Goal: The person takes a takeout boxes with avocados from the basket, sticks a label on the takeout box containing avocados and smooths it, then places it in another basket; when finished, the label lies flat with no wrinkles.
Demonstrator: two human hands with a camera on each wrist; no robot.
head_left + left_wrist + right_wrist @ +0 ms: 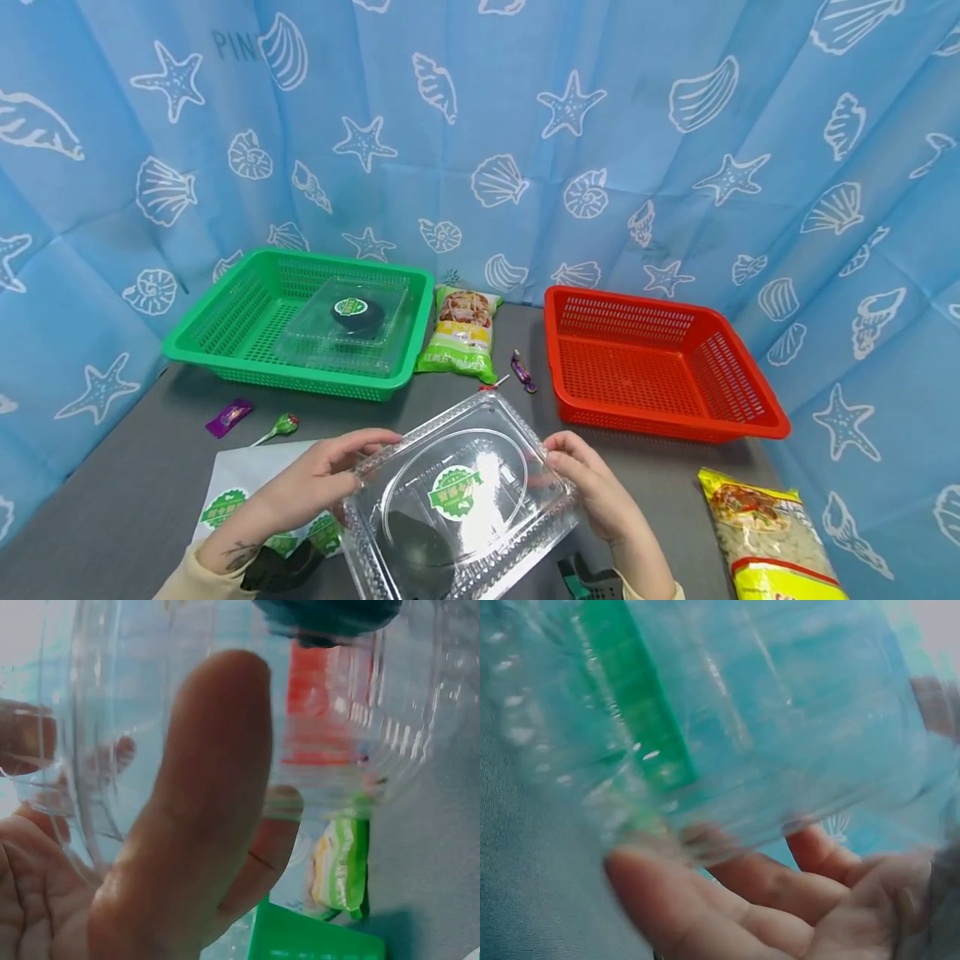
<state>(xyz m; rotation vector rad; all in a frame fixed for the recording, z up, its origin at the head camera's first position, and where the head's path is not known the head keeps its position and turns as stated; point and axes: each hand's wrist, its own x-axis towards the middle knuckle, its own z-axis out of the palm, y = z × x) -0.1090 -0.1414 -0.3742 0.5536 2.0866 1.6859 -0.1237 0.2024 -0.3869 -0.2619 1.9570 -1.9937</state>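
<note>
A clear plastic clamshell box [517, 542] is held tilted between both hands in the head view. A round green-and-white sticker [454, 492] is on its lid, and a dark rounded object [420, 554] shows through the plastic. My left hand [322, 471] grips the left edge; in the left wrist view its thumb [217, 750] presses along the clear wall. On the opposite edge, my right hand [592, 479] holds the rim, its fingertips partly seen through the plastic. Below the left forearm lies a white sheet [243, 467] of green stickers.
At back left a green basket [300, 383] contains another stickered clear box [330, 333]. A red basket [667, 429] stands at right. Around them lie food bags [463, 333], [772, 533], wrapped candies [228, 417], [522, 372] and a lollipop [285, 425]. A shell-print curtain [480, 133] hangs behind.
</note>
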